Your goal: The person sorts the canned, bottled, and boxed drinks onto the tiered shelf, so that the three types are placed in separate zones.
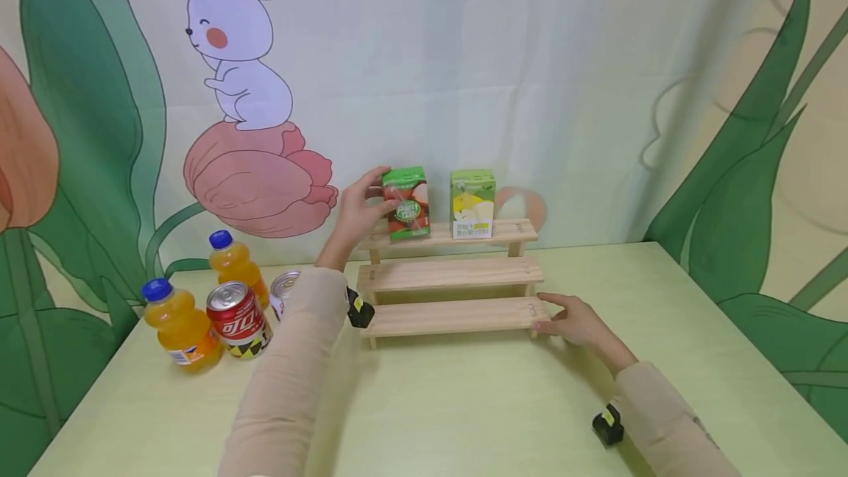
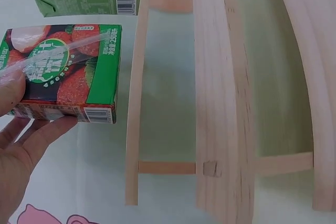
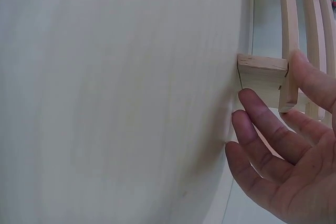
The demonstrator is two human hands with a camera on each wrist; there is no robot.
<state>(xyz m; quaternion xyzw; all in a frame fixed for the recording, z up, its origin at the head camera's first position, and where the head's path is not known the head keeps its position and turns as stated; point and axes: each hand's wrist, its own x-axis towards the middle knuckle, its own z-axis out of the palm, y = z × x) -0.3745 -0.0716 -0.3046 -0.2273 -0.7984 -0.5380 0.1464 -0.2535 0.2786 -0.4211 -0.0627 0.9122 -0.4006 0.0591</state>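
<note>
My left hand [image 1: 361, 208] grips a strawberry juice carton [image 1: 407, 205] at the left end of the top tier, thumb on its front and fingers along its side. In the left wrist view, a narrow gap separates the carton [image 2: 63, 69] from the tier edge. The three-tier wooden shelf [image 1: 450, 274] stands near the back of the table. With thumb and index finger, my right hand [image 1: 575, 321] pinches the right end of its lowest tier; the other fingers [image 3: 262, 153] are loosely bent. Upright on the top tier's right half is a green pear juice carton [image 1: 473, 205].
On the table's left stand two orange drink bottles [image 1: 184, 330] with blue caps, a red soda can [image 1: 238, 319] and a white can [image 1: 285, 289] partly hidden by my left sleeve. A printed rabbit curtain [image 1: 411, 94] hangs behind the table [image 1: 464, 403].
</note>
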